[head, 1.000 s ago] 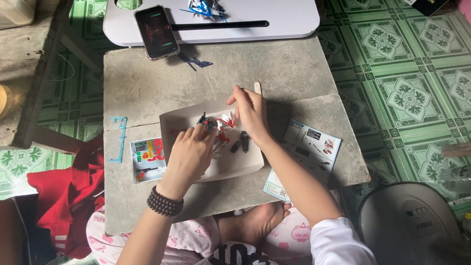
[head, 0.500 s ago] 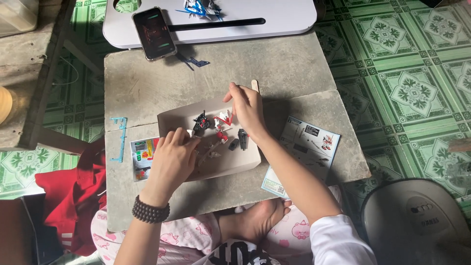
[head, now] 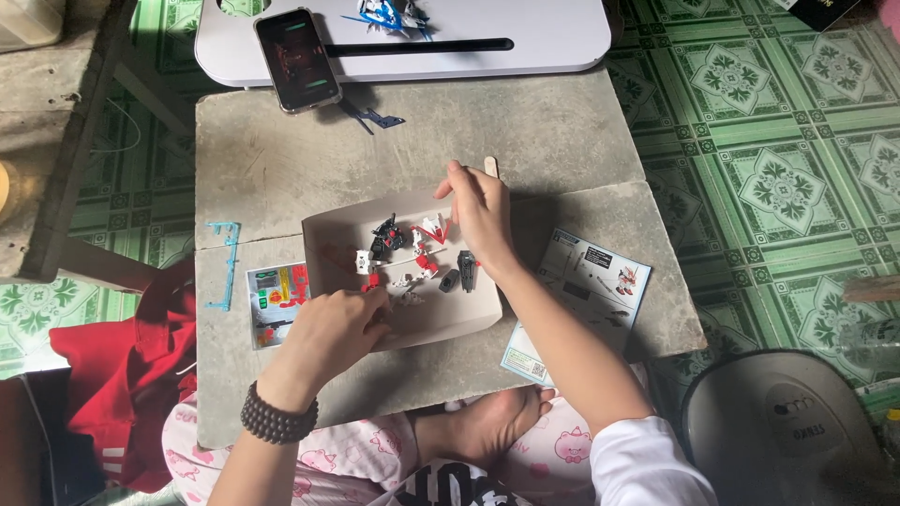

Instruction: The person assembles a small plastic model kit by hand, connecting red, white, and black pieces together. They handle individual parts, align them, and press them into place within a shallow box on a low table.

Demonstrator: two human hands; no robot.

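Green patterned floor tiles (head: 778,122) surround the low grey stone slab (head: 281,169) we sit at, and everything we need lies within reach of both hands. Our left hand (head: 333,328) rests curled at the near-left edge of the shallow cardboard tray (head: 441,323), fingers bent together over something too small for us to make out, so we cannot tell whether it grips a piece. Our right hand (head: 483,215) hovers over the tray's far-right corner, fingertips pinched close around what looks like a thin red part; the pinch is tight, but the part is mostly hidden.

Between the two hands sit the small model-kit pieces (head: 417,253), black, red and white, kept inside the tray's raised walls so they cannot roll off the slab. Right of our right forearm lies the folded instruction sheet (head: 581,300), face up for reading. Left of our left hand are a sticker sheet (head: 272,300) and a pale blue plastic runner (head: 223,262). Beyond both hands a smartphone (head: 298,58) lies half on a white lap table (head: 553,37), screen up.
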